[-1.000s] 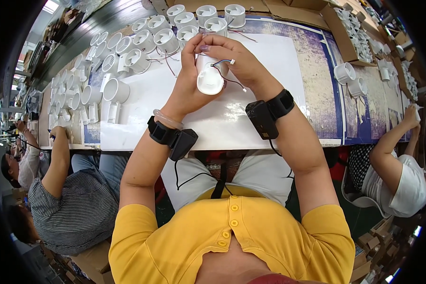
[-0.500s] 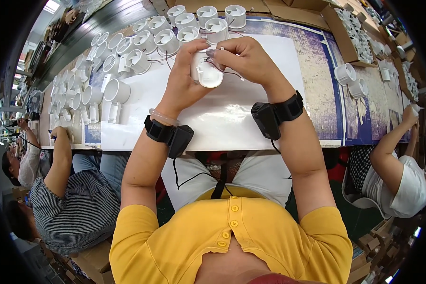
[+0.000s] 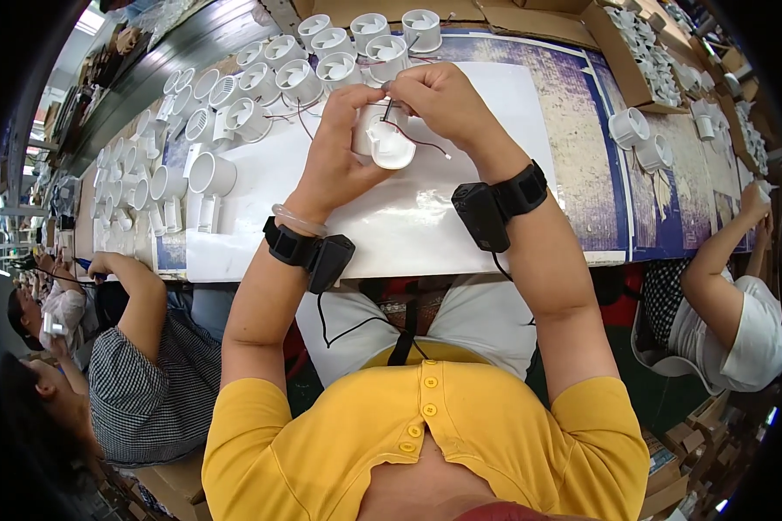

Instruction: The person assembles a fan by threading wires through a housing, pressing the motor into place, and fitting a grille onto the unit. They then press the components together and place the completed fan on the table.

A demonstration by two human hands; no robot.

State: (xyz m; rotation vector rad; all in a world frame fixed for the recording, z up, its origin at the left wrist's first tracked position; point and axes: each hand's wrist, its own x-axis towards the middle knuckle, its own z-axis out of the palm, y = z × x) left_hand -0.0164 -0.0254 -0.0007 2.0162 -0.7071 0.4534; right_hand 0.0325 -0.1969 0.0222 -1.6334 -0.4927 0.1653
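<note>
The left hand (image 3: 343,152) grips a small white round fan housing (image 3: 382,141) above the white sheet on the counter (image 3: 573,130), open face tipped toward the person, while the right hand (image 3: 447,104), just beside it, pinches its red-and-black wire (image 3: 413,139) from above.

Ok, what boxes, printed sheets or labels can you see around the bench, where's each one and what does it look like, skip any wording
Open cardboard box: far right of the bench, brown, holds small white parts.
Flattened cardboard: along the bench's far edge, brown.
Printed sheet: spread over the bench top, blue with pale worn patches.
White sheet: laid over it, under both hands, plain, rectangular.
Cardboard boxes: lower right on the floor, brown.
No screens or signs visible.
</note>
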